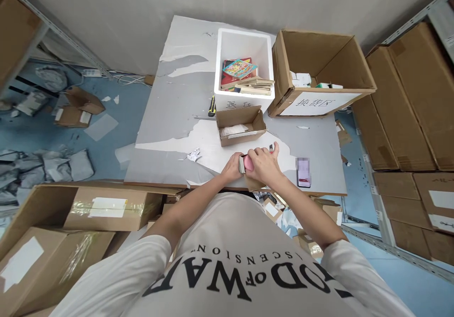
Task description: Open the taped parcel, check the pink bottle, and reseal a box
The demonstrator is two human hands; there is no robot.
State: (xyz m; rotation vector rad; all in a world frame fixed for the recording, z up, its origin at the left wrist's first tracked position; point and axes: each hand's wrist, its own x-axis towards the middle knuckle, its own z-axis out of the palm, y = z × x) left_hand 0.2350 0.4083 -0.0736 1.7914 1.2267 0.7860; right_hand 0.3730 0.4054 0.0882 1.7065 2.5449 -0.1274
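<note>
At the table's front edge, my left hand [232, 167] is closed around a small box [242, 164] with a pale side and a dark rim. A rounded pink item [248, 163] shows at the box, and its kind is unclear. My right hand [264, 165] curls over the pink item from the right, its thumb and fingers partly hiding it. Below the hands a brown cardboard piece [254, 184] sticks out; I cannot tell whether it belongs to the box. Just beyond them stands an open brown carton [241, 139] with white packing material inside.
A white foam box [244, 98] with books and a large cardboard box [319, 103] stand at the back. A yellow-black utility knife [212, 106], crumpled paper [194, 155] and a phone [303, 172] lie on the table [163, 132]. Cartons [109, 208] fill the lower left.
</note>
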